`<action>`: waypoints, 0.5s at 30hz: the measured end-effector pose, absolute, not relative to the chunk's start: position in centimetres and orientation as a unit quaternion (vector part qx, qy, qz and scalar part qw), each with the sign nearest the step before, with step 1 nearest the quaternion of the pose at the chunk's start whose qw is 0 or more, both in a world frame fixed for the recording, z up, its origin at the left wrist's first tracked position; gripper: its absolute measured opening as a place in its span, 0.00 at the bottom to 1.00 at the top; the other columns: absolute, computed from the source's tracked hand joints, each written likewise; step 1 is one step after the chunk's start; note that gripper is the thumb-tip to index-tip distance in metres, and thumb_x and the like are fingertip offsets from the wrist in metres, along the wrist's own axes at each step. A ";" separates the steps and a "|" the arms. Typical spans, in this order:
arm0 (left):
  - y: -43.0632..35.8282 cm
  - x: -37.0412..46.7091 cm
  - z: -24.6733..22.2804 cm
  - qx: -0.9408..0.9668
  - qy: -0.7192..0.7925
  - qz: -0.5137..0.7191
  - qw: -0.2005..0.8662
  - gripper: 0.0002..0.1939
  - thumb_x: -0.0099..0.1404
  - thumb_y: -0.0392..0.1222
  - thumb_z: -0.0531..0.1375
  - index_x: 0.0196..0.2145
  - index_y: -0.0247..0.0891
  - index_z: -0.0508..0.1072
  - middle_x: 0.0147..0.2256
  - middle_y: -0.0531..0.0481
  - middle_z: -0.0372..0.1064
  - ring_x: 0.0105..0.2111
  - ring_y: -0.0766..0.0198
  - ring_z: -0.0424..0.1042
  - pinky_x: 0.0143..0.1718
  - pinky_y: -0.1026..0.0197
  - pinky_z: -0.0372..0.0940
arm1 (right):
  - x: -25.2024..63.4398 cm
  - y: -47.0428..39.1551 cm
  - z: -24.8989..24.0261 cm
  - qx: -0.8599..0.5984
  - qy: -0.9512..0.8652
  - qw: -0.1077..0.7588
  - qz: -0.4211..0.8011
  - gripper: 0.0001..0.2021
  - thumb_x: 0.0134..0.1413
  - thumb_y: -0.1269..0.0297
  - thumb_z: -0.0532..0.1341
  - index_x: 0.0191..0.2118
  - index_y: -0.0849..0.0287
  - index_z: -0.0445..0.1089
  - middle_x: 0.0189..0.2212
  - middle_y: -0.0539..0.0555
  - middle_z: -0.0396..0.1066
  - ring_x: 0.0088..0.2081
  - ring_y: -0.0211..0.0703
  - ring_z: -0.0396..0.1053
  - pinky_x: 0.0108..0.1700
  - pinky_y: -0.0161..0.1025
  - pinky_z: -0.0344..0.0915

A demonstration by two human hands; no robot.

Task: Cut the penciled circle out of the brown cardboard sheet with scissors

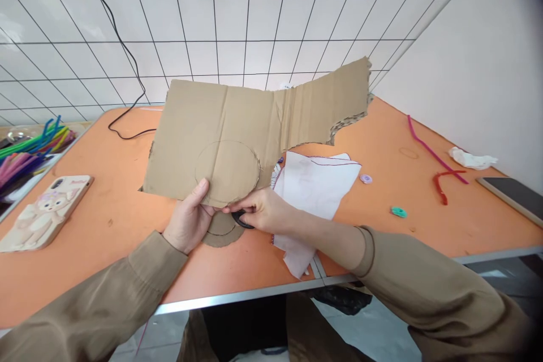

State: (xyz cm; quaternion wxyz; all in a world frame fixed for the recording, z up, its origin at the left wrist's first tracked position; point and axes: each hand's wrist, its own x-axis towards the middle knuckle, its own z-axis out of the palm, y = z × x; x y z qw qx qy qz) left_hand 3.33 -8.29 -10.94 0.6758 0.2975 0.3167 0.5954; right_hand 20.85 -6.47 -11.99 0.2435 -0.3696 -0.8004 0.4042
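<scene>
My left hand point(192, 218) grips the lower edge of a large brown cardboard sheet point(186, 119), thumb on its front face. A circle is drawn on the sheet, and a cut runs along the circle's right side. My right hand point(265, 212) is closed around scissors with a black handle point(243, 219) at the sheet's lower edge, just right of my left hand; their blades are hidden. Below the hands lies a rounded cardboard piece point(223, 232) with a curved line on it, partly covered. A white cloth point(314, 186) with dark stitched edges lies under my right forearm.
On the orange table point(373, 209) are a phone in a cartoon case point(46, 212), a dark phone point(515, 195), a crumpled tissue point(472, 158), a magenta stick point(432, 144), a bent red pipe cleaner point(441, 184) and small green point(399, 212) and lilac point(365, 179) pieces. Coloured pipe cleaners point(31, 150) sit left.
</scene>
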 end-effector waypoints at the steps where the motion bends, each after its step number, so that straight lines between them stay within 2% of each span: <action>1: -8.2 3.3 -11.0 0.297 0.317 0.595 0.676 0.09 0.65 0.38 0.60 0.42 0.33 0.76 0.34 0.46 0.78 0.26 0.61 0.75 0.22 0.62 0.70 | 20.7 -6.7 -12.1 -0.378 -0.806 0.250 0.381 0.14 0.44 0.80 0.60 0.35 0.59 0.78 0.20 0.45 0.66 0.25 0.35 0.63 0.31 0.32 0.58; 4: -7.9 3.2 -11.2 0.297 0.318 0.584 0.685 0.09 0.65 0.39 0.60 0.39 0.31 0.76 0.28 0.46 0.77 0.22 0.62 0.74 0.22 0.62 0.70 | 20.3 -7.0 -12.1 -0.405 -0.813 0.248 0.338 0.09 0.40 0.80 0.61 0.28 0.61 0.73 0.17 0.43 0.61 0.23 0.34 0.59 0.27 0.32 0.53; 7: -8.0 3.3 -11.2 0.287 0.321 0.586 0.686 0.08 0.64 0.38 0.60 0.40 0.33 0.76 0.31 0.46 0.78 0.23 0.61 0.74 0.21 0.62 0.70 | 20.5 -6.9 -11.5 -0.370 -0.836 0.229 0.335 0.08 0.43 0.80 0.59 0.23 0.61 0.68 0.20 0.45 0.64 0.24 0.34 0.60 0.27 0.32 0.53; 10: -8.2 3.4 -11.2 0.277 0.317 0.583 0.695 0.08 0.65 0.38 0.60 0.40 0.33 0.76 0.31 0.46 0.78 0.23 0.62 0.73 0.21 0.62 0.69 | 20.8 -7.1 -10.7 -0.279 -0.843 0.204 0.411 0.08 0.52 0.75 0.55 0.28 0.61 0.71 0.30 0.52 0.72 0.32 0.37 0.67 0.35 0.34 0.61; 11: -8.2 3.4 -11.2 0.274 0.319 0.580 0.698 0.08 0.65 0.39 0.60 0.39 0.33 0.76 0.30 0.46 0.77 0.22 0.63 0.72 0.21 0.62 0.69 | 20.8 -7.2 -10.6 -0.234 -0.840 0.197 0.448 0.09 0.54 0.73 0.55 0.31 0.61 0.72 0.34 0.54 0.73 0.36 0.39 0.69 0.39 0.35 0.63; 12: -8.3 3.4 -11.2 0.272 0.324 0.575 0.700 0.08 0.64 0.39 0.60 0.38 0.32 0.76 0.29 0.46 0.77 0.21 0.63 0.71 0.21 0.62 0.69 | 20.8 -7.4 -10.6 -0.200 -0.842 0.204 0.458 0.09 0.54 0.72 0.54 0.31 0.62 0.72 0.34 0.55 0.72 0.39 0.41 0.69 0.43 0.37 0.63; 13: -8.3 3.3 -11.1 0.272 0.328 0.572 0.701 0.08 0.64 0.40 0.60 0.37 0.32 0.76 0.28 0.47 0.76 0.21 0.63 0.71 0.22 0.62 0.70 | 20.9 -7.6 -10.6 -0.201 -0.838 0.227 0.453 0.08 0.52 0.72 0.55 0.27 0.61 0.70 0.30 0.54 0.70 0.35 0.40 0.68 0.42 0.38 0.63; 14: -8.3 3.2 -11.1 0.273 0.331 0.574 0.698 0.08 0.64 0.40 0.61 0.37 0.32 0.76 0.27 0.47 0.76 0.21 0.63 0.71 0.22 0.62 0.70 | 20.9 -7.7 -10.8 -0.220 -0.827 0.248 0.453 0.06 0.49 0.70 0.58 0.23 0.60 0.67 0.27 0.52 0.67 0.31 0.38 0.65 0.37 0.37 0.63; 15: -8.2 3.0 -11.0 0.276 0.331 0.576 0.695 0.08 0.63 0.40 0.62 0.36 0.32 0.76 0.27 0.47 0.76 0.22 0.63 0.72 0.22 0.62 0.70 | 21.0 -7.7 -11.0 -0.249 -0.812 0.258 0.460 0.09 0.47 0.67 0.60 0.20 0.60 0.63 0.23 0.50 0.63 0.26 0.36 0.61 0.31 0.35 0.60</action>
